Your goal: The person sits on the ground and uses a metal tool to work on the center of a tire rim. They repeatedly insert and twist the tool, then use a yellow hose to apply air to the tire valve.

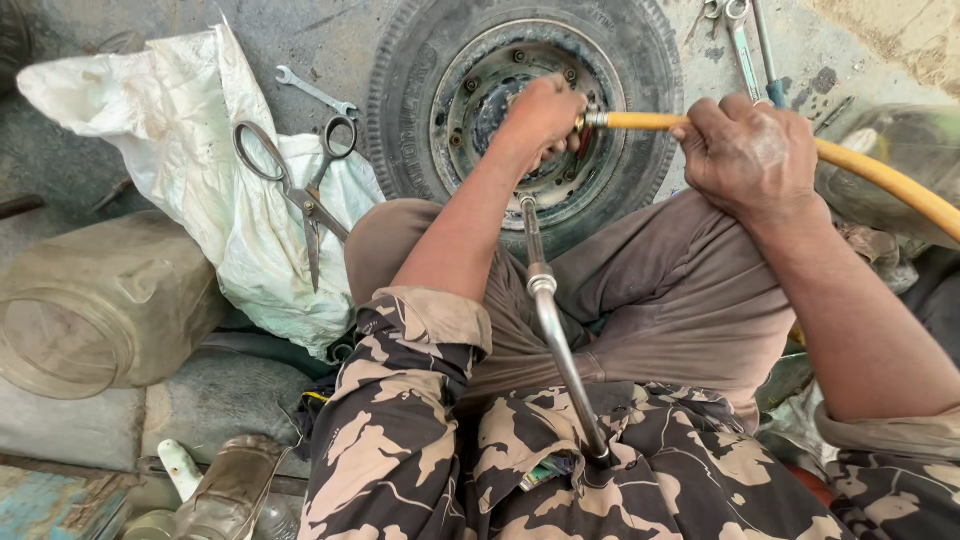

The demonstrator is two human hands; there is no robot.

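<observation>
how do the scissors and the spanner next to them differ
The scissors are the larger tool, lying on the white plastic sack with blades shut and pointing down; the spanner is slimmer and shorter, lying on the bare ground just above, slanted. The scissors have two dark loop handles; the spanner is one pale bar with an open jaw at its end. Both are metal and untouched by either hand.

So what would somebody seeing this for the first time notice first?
Most likely the tyre on its rusty rim at top centre, where the left hand presses the metal end of a yellow hose against the hub. The right hand grips that hose just beside it. Next, the large scissors lying on a white bag at the left.
</observation>
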